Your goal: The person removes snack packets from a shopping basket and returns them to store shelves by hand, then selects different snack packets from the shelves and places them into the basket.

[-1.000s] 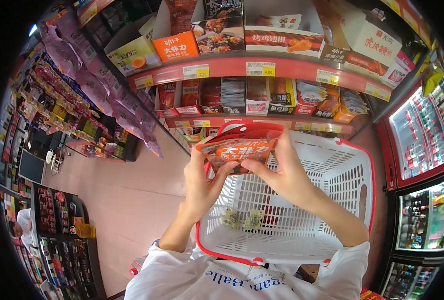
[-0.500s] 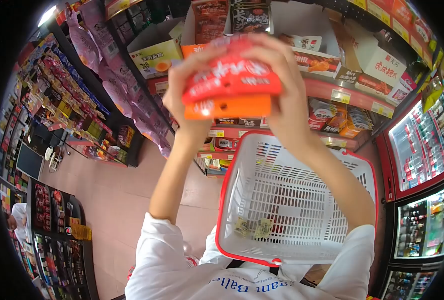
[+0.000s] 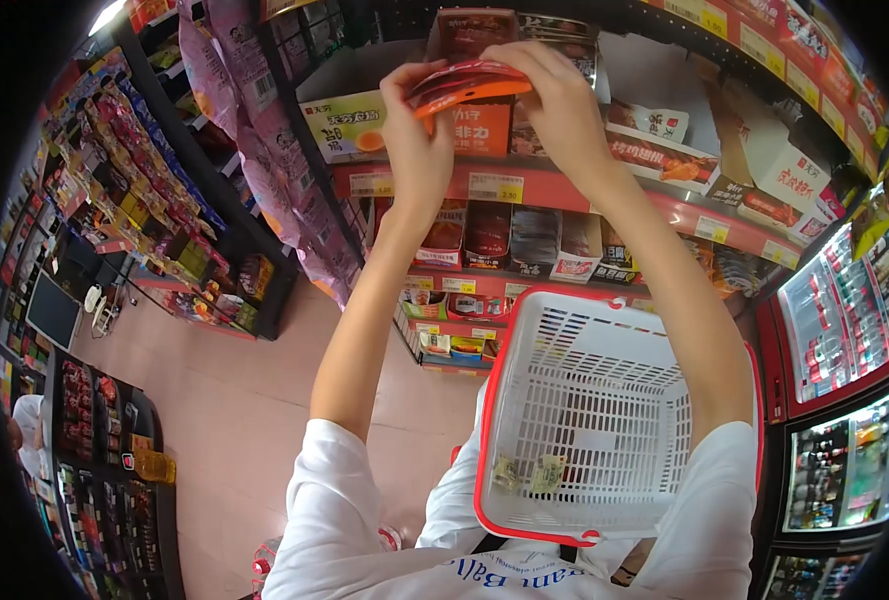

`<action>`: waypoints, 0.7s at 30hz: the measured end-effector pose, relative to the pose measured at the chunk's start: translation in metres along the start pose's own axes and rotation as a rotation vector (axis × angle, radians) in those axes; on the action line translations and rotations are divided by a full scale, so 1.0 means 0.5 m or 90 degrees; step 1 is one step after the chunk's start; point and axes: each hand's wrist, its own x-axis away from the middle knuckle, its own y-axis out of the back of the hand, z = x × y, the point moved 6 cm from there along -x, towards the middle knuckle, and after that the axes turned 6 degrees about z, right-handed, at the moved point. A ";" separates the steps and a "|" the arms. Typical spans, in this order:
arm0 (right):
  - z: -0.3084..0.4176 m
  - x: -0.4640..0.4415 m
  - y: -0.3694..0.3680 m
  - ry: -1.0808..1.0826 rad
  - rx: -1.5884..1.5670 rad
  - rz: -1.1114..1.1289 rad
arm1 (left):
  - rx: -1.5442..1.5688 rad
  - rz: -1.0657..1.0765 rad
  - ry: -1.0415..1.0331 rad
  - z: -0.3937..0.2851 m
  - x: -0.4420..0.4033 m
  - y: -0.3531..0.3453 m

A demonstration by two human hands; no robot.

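Observation:
My left hand [image 3: 419, 125] and my right hand [image 3: 557, 105] are raised to the top shelf, closed on the two ends of flat snack packets [image 3: 472, 84], red above and orange below. The packets are tilted nearly edge-on, so their fronts barely show. Right behind and below them stands an orange display box [image 3: 480, 130] on the shelf. Under my right arm is a white plastic basket [image 3: 494, 450] with a red rim. Two small yellowish packets [image 3: 547, 474] lie at its near end.
A red shelf edge with price tags [image 3: 496, 188] runs across the front. A green and white box [image 3: 342, 128] stands left of my hands, open cartons [image 3: 664, 150] right. Pink bags [image 3: 254, 130] hang at left. Drink coolers [image 3: 849, 310] line the right side. Another person [image 3: 29, 430] is at far left.
Both hands have moved up and away from me with the packets, which have tipped from showing their fronts to nearly edge-on. The basket appears slightly lower and further right.

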 end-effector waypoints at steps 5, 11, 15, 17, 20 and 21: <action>-0.040 0.011 -0.030 -0.134 0.067 0.085 | 0.000 -0.049 -0.040 -0.016 -0.004 -0.007; -0.068 0.010 -0.044 -0.345 -0.099 0.094 | -0.355 -0.034 -0.163 -0.058 -0.002 -0.018; -0.035 0.003 -0.040 -0.177 0.180 0.020 | -0.355 0.074 -0.131 -0.051 -0.016 -0.038; -0.009 0.001 -0.028 -0.158 0.180 0.011 | -0.392 0.082 -0.130 -0.042 -0.025 -0.042; -0.003 0.003 -0.008 -0.194 0.083 0.040 | -0.469 0.076 -0.121 -0.030 -0.036 -0.051; -0.005 0.011 -0.008 -0.195 0.083 0.038 | -0.508 0.064 -0.115 -0.026 -0.038 -0.053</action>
